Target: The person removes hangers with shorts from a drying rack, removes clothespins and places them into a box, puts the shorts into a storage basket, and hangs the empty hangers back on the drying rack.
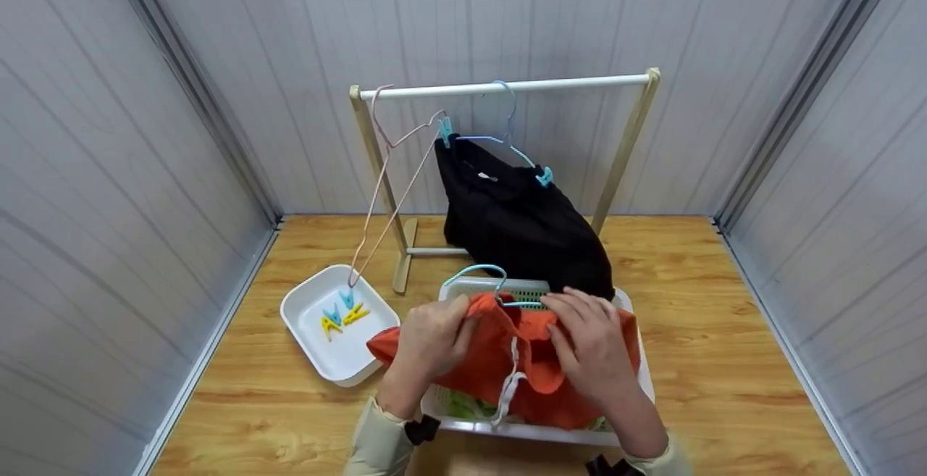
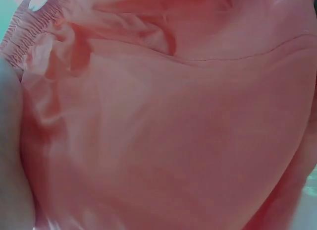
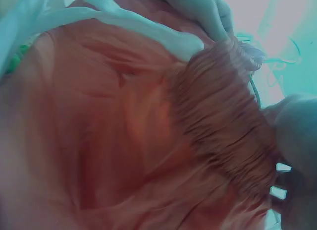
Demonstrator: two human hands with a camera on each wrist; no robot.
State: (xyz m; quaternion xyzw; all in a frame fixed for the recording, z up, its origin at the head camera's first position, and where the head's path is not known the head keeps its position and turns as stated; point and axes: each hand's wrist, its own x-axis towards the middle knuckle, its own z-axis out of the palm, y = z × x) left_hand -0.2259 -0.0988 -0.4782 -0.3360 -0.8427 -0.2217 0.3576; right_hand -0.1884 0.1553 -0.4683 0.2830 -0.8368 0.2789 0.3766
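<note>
Orange shorts (image 1: pixel 478 360) with a gathered elastic waistband (image 3: pixel 218 111) and a white drawstring (image 1: pixel 510 389) are held up over a white basket (image 1: pixel 521 432). A light blue hanger (image 1: pixel 478 267) pokes out of the waist opening, its hook pointing up and left. My left hand (image 1: pixel 431 335) grips the left side of the waistband, thumb toward the hook. On the other side my right hand (image 1: pixel 594 349) pinches the waistband, fingertips at the hanger's right arm. Orange cloth (image 2: pixel 163 126) fills most of the left wrist view. Most of the hanger is hidden inside the shorts.
Behind the basket stands a rack with a white rail (image 1: pixel 572 85). A black garment (image 1: pixel 521 215) hangs there from a blue hanger (image 1: pixel 509 121) with light blue clips. A pink hanger (image 1: pixel 380 193) hangs left. A white tub (image 1: pixel 311 338) holds several yellow and blue clothespins (image 1: pixel 355 313).
</note>
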